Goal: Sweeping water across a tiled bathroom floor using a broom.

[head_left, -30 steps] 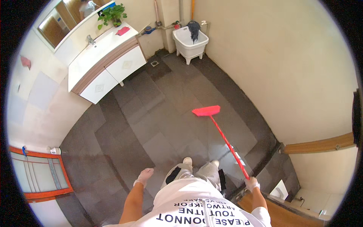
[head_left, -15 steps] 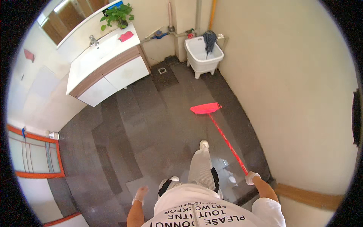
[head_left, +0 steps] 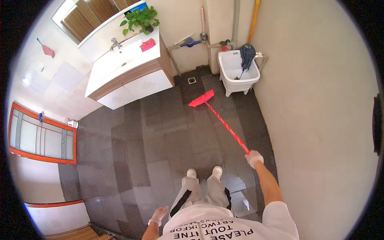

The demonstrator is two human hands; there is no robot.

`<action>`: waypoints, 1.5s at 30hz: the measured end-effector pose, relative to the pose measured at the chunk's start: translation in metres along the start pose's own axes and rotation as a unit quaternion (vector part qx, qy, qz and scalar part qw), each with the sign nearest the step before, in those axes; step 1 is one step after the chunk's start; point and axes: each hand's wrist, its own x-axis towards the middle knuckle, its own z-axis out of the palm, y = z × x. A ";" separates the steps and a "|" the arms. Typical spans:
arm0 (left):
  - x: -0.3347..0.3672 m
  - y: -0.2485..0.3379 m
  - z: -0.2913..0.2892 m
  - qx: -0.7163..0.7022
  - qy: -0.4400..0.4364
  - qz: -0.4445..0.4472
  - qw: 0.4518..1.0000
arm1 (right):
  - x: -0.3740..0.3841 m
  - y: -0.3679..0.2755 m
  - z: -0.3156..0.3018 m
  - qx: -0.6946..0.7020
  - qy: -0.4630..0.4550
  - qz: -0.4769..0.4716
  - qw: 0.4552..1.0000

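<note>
My right hand, in a thin translucent glove, is closed around the upper end of a broom's red handle. The pinkish-red broom head is out ahead over the dark tiles, near the floor drain, its bristles pointing away from me. My left hand, gloved the same way, hangs low beside my left leg. It holds nothing, and its fingers are loosely apart.
A white washbasin cabinet stands at the far left, bearing a pink cloth and a potted plant. Far right is a white mop sink with a dark mop. A pale wall borders my right; an orange-framed door is left.
The broom has moved forward and left, its head turning so the bristles show. My right arm reaches farther out. I have stepped forward, and both feet now stand side by side.
</note>
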 end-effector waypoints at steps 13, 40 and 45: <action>0.115 0.029 -0.041 0.102 0.011 0.164 0.981 | -0.153 0.080 0.121 -0.024 -0.160 -0.022 0.987; 0.187 0.086 -0.192 -0.268 0.014 -0.012 0.963 | 0.028 -0.089 0.050 0.223 -0.171 0.208 0.937; 0.186 0.085 -0.193 -0.257 0.077 -0.077 0.960 | 0.108 -0.150 -0.017 -0.024 -0.093 -0.105 0.990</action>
